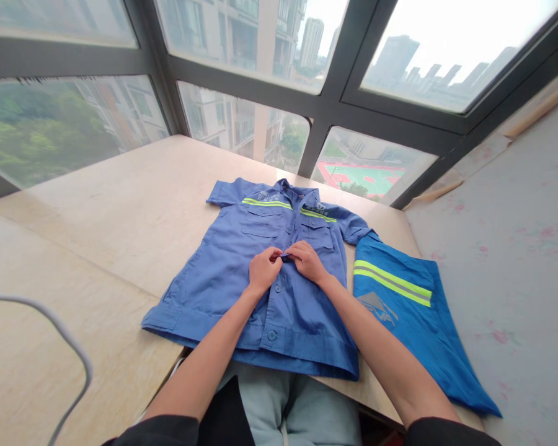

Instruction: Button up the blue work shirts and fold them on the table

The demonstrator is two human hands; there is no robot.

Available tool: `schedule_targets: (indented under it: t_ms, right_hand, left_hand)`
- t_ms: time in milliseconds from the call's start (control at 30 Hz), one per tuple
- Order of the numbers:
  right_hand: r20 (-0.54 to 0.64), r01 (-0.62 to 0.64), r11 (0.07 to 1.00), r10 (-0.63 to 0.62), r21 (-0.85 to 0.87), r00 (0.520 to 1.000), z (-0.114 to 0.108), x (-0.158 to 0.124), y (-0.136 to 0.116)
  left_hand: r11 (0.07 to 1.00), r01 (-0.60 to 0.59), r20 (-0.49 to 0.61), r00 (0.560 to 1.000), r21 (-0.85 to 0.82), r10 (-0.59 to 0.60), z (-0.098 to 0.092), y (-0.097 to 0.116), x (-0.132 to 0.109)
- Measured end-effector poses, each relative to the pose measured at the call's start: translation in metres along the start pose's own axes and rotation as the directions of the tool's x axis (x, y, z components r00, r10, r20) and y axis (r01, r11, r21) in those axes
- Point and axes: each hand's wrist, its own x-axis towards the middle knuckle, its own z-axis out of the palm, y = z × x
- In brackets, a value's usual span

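A blue short-sleeved work shirt lies spread front side up, its collar toward the window and its hem toward me. Yellow-green stripes and printed marks cross the chest above two flap pockets. My left hand pinches the front edge at mid-placket. Right beside it, my right hand grips the same edge, which is lifted slightly between the fingertips. Below the hands two buttons show on the placket, both lying flat. Whatever button sits between my fingers is hidden. The upper front near the collar hangs apart.
A brighter blue folded garment with a yellow-and-grey stripe lies at the right, touching the shirt's sleeve. A grey cable curves in at the left. Windows border the pale tabletop; a flowered wall stands at the right.
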Motion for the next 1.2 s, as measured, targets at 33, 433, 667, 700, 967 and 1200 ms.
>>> schedule_targets:
  t_ms: [33, 433, 667, 700, 967, 1200]
  right_hand:
    - [-0.01, 0.014, 1.0, -0.014, 0.003, 1.0, 0.0001, 0.0, 0.0001]
    - [-0.006, 0.02, 1.0, -0.02, -0.012, 1.0, -0.0017, -0.0008, -0.0035]
    - [-0.014, 0.027, 0.999, -0.027, -0.019, 1.0, -0.0017, -0.0011, -0.0038]
    - [-0.019, 0.032, 0.999, -0.032, -0.019, 0.999, -0.0016, -0.0012, -0.0036]
    - [-0.039, 0.061, 0.998, -0.062, -0.018, 0.997, -0.0003, -0.001, -0.0011]
    - [-0.182, 0.048, 0.99, -0.072, -0.135, 0.981, -0.005, -0.0013, -0.0098]
  left_hand:
    - [1.0, -0.003, -0.002, 1.0, 0.007, 0.003, 0.0003, -0.0003, -0.0001]
    - [0.998, -0.041, -0.005, 0.999, 0.039, 0.041, 0.0008, 0.001, -0.0024]
    - [0.998, -0.039, 0.016, 0.999, 0.054, 0.039, 0.0001, 0.0015, -0.0024]
    - [0.998, -0.036, 0.017, 0.999, 0.054, 0.035, 0.0002, 0.0014, -0.0022]
    - [0.999, -0.038, 0.017, 0.999, 0.023, 0.037, 0.0023, -0.0033, 0.0006]
    - [0.999, -0.034, -0.004, 0.999, 0.02, 0.034, 0.0031, -0.003, 0.0004]
